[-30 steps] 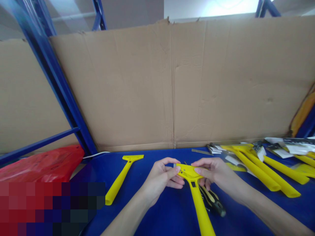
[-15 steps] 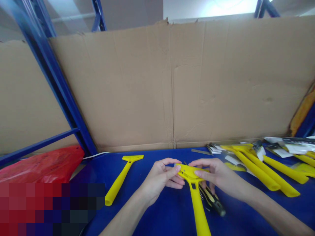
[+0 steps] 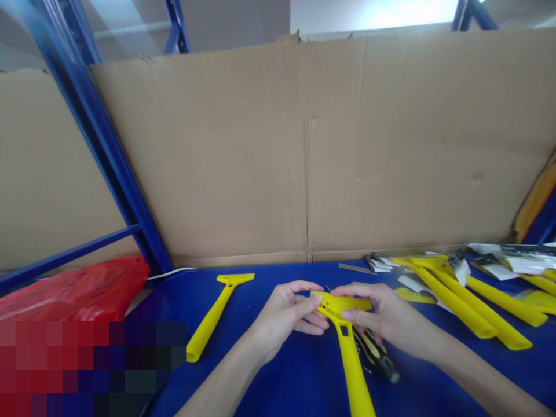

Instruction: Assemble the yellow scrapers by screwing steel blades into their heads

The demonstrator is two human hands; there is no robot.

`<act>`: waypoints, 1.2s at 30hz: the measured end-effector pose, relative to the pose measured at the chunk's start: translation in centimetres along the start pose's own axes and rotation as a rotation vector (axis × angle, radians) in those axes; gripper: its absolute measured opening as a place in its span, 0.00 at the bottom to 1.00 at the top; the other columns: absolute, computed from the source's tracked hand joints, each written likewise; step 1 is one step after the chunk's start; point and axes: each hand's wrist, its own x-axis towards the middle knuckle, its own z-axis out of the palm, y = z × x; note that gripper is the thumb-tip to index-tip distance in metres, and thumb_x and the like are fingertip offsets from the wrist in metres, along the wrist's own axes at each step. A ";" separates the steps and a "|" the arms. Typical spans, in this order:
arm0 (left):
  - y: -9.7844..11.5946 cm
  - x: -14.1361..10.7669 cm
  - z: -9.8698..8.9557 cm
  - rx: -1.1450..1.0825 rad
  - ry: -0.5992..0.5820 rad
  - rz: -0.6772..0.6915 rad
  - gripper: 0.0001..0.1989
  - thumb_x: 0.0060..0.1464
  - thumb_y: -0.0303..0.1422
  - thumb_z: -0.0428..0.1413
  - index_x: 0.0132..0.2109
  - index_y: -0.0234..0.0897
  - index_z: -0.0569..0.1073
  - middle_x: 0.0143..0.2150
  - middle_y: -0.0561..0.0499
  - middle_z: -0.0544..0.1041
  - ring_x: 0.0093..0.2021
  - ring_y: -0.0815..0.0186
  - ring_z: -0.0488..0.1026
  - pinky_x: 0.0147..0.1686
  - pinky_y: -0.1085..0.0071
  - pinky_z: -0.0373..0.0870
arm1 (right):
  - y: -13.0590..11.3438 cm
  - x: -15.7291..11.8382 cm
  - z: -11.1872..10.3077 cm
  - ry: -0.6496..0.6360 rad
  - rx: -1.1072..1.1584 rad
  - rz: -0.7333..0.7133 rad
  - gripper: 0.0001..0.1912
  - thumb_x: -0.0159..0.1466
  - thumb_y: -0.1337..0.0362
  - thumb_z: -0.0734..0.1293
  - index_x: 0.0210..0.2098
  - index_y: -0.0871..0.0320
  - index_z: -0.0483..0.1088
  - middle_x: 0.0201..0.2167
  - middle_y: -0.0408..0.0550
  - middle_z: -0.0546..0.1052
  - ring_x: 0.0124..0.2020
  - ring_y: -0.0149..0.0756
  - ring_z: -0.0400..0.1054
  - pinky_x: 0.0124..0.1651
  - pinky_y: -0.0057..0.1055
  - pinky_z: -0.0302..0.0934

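Observation:
A yellow scraper (image 3: 355, 373) with a wide head and a long handle is held between both hands, its handle pointing down toward me. My left hand (image 3: 289, 313) pinches the left end of the head, thumb on top. At the right side of the head, my right hand (image 3: 382, 310) grips with the thumb near the neck and the fingers over the far edge. Below the right hand lies a black-and-yellow screwdriver (image 3: 382, 359), partly hidden, with small metal pieces beside it. A second yellow scraper (image 3: 211, 324) rests on the blue table (image 3: 256, 388) left of my hands.
Several yellow scrapers (image 3: 464, 301) and packaged items (image 3: 521, 258) are piled at the right. A thin metal strip (image 3: 357, 267) lies near the cardboard wall (image 3: 243, 162). At the left are a red plastic bag (image 3: 87, 286) and a blue rack post (image 3: 117, 156).
My right thumb has shifted slightly down and left on the scraper, baring more of the head's right end. Otherwise the hold looks the same.

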 end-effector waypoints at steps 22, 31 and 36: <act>0.4 -0.4 0.3 0.029 -0.013 -0.079 0.17 0.47 0.32 0.62 0.45 0.31 0.72 0.24 0.47 0.78 0.26 0.66 0.77 0.29 0.71 0.74 | -0.6 -0.2 0.0 0.033 -0.054 -0.103 0.10 0.59 0.61 0.66 0.37 0.57 0.75 0.31 0.46 0.72 0.28 0.31 0.66 0.26 0.25 0.61; 0.3 -0.4 0.4 0.044 -0.025 -0.091 0.18 0.47 0.33 0.62 0.45 0.31 0.72 0.23 0.47 0.78 0.26 0.65 0.77 0.29 0.71 0.74 | -0.3 -0.1 0.2 -0.058 0.125 0.123 0.13 0.53 0.57 0.70 0.35 0.57 0.67 0.24 0.41 0.70 0.25 0.30 0.66 0.24 0.25 0.64; 0.3 -0.4 0.3 0.039 -0.022 -0.079 0.21 0.45 0.35 0.64 0.46 0.30 0.72 0.23 0.46 0.78 0.26 0.64 0.77 0.28 0.72 0.74 | -0.3 -0.4 -0.3 0.019 -0.220 -0.056 0.10 0.53 0.60 0.70 0.35 0.55 0.72 0.31 0.44 0.76 0.32 0.35 0.69 0.34 0.29 0.63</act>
